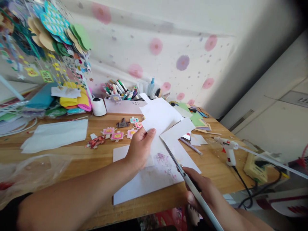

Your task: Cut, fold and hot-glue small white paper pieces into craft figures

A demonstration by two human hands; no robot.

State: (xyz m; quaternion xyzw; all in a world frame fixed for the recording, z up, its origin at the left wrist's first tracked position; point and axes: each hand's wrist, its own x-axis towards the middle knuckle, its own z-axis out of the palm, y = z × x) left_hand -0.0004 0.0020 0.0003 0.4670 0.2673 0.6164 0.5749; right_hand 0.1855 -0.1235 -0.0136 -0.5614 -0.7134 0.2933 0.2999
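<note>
Silver scissors [190,183] up close, tips right at the white paper [161,112]!
Right hand [204,189] wraps around them; left hand [141,147] pinches the paper above the table [208,157]. One flap [180,130] angles rightward: cutting looks partway done, flap not visibly free yet.

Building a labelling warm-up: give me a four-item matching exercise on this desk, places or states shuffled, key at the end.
1. cutting tool
2. glue gun
3. partly cut white paper
4. pens

A. in the pale box at the back of the desk
B. in the left grip
C. in the right grip
D. white, with a black cord

Pairs: 1-C, 2-D, 3-B, 4-A
</note>
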